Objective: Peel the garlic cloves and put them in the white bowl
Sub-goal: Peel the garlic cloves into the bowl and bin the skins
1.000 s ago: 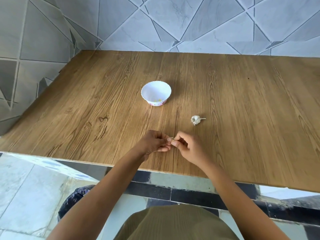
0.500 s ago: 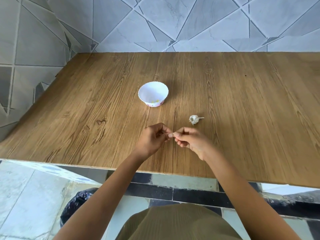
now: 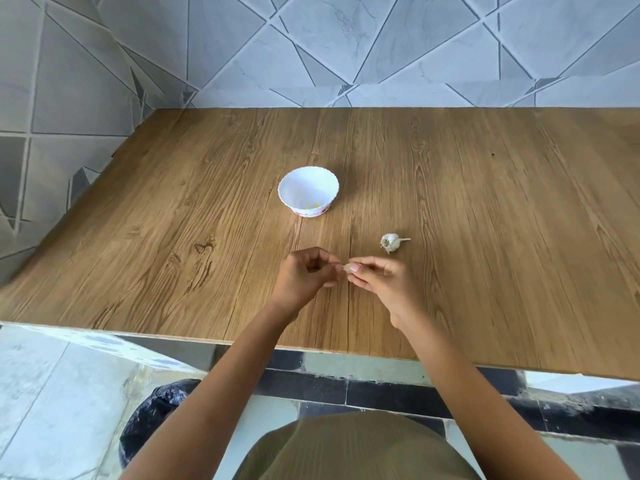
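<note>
A small pale garlic clove (image 3: pixel 346 268) is pinched between the fingertips of my left hand (image 3: pixel 306 275) and my right hand (image 3: pixel 381 277), just above the wooden table (image 3: pixel 173 237) near its front edge. Most of the clove is hidden by my fingers. The white bowl (image 3: pixel 308 190) with a scalloped rim stands beyond my hands, with small yellowish bits at its bottom. A partial garlic bulb (image 3: pixel 390 242) with a short stem lies on the table to the right of the bowl, just past my right hand.
Tiled walls close the table at the back and on the left. A black bag-lined bin (image 3: pixel 152 414) stands on the floor below the table's front edge, left of my body.
My two hands have stayed together on the clove, shifting slightly farther from the table's front edge. The bowl and bulb have not moved on the table.
</note>
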